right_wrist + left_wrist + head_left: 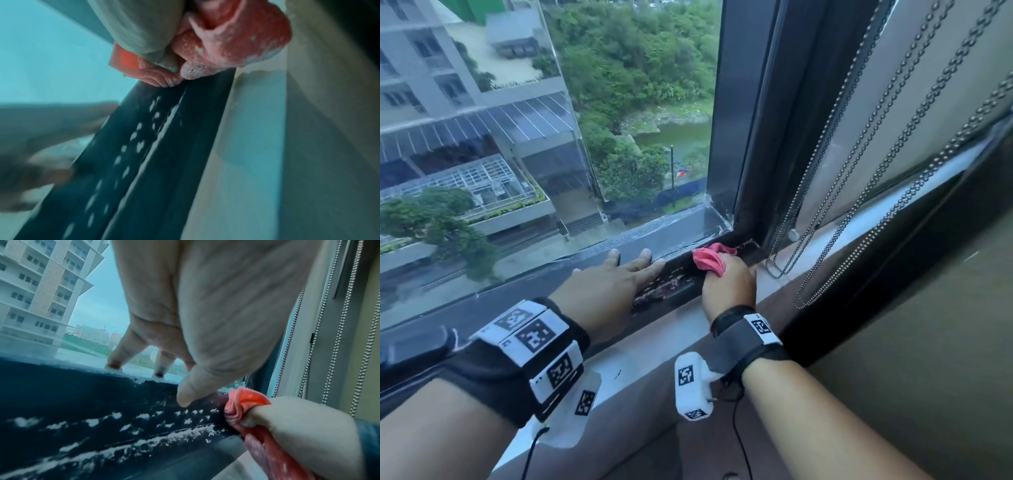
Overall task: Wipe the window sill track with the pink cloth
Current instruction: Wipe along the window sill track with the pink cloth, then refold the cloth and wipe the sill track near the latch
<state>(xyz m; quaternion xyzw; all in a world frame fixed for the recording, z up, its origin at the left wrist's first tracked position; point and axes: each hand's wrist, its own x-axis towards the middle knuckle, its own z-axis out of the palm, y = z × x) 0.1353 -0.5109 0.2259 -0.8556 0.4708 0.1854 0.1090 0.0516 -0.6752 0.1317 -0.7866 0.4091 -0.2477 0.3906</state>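
The dark window sill track (674,286) runs along the bottom of the glass and is dotted with whitish specks (144,416) (139,144). My right hand (727,284) grips a bunched pink cloth (709,258) (242,404) (236,43) and holds it down in the track near the right corner of the frame. My left hand (616,274) lies flat with spread, straight fingers; its fingertips (114,365) touch the lower edge of the pane, just left of the cloth. Pale dust clings to the underside of the cloth.
Dark vertical window frame (753,120) stands just beyond the cloth. Beaded blind chains (859,171) hang to the right, their loops resting on the pale inner sill (671,342). A roller blind (928,85) covers the neighbouring pane. Buildings and trees lie outside the glass.
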